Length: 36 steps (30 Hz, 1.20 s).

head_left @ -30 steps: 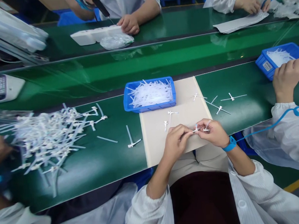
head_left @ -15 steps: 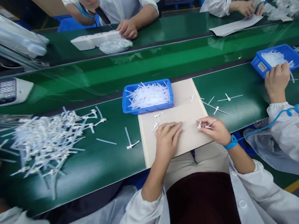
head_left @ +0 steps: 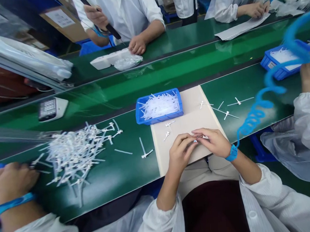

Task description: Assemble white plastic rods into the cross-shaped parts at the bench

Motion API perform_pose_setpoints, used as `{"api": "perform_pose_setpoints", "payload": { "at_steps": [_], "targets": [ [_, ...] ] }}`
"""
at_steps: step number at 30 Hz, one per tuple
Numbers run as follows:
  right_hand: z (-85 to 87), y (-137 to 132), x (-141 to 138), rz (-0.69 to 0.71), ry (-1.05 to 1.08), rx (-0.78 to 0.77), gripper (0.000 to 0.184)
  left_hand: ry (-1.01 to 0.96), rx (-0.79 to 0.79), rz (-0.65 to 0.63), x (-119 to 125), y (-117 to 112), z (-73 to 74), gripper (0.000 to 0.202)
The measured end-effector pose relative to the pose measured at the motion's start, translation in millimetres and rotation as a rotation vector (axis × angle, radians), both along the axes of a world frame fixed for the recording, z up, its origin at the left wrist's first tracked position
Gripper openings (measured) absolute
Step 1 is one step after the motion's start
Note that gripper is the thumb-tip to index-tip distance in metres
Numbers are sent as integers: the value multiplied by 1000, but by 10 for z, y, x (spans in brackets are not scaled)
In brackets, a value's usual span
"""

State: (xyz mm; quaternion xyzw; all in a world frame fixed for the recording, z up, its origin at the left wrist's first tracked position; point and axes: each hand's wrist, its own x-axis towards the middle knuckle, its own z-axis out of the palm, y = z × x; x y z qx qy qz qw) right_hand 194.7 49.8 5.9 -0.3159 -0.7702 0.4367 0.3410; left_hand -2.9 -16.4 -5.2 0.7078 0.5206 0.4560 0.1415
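My left hand (head_left: 182, 152) and my right hand (head_left: 215, 143) meet above a beige board (head_left: 165, 156). The left fingers pinch a small bluish-white piece (head_left: 195, 141), mostly covered by the fingertips. In my closed right hand sits a small white plastic piece (head_left: 205, 137), partly hidden by the fingers. Left of the hands, two white plastic pieces with thin strips lie on the board, one being a small fitting (head_left: 167, 135). Behind them, a blue bin (head_left: 160, 120) full of translucent white strips overlaps the board's back left corner.
A heap of white strip assemblies (head_left: 72, 151) covers the green bench to the left, near a co-worker's hand (head_left: 12, 184). A coiled blue cord (head_left: 265, 104) runs from my right wristband. A digital display (head_left: 53, 109) stands back left. Across the bench, a co-worker holds a screwdriver (head_left: 113, 31).
My right hand has moved left to meet my left hand; the fingertips now come together. The view has shifted, and the blue cord now stretches across the right side. The left co-worker's hand shows more.
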Motion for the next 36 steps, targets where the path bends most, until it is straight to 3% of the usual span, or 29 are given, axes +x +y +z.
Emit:
{"api": "perform_pose_setpoints", "payload": {
  "at_steps": [9, 20, 27, 36],
  "targets": [
    [21, 105, -70, 66, -26, 154, 13, -236, -105, -7, -38, 18, 92, 9],
    [180, 236, 59, 259, -124, 234, 14, -523, -344, -59, -34, -28, 118, 10],
    [289, 255, 143, 248, -107, 256, 18, -611, -390, -78, -6, -68, 143, 9],
    [486, 115, 210, 286, -80, 307, 19, -719, -480, -120, 49, -270, 298, 14]
  ]
}}
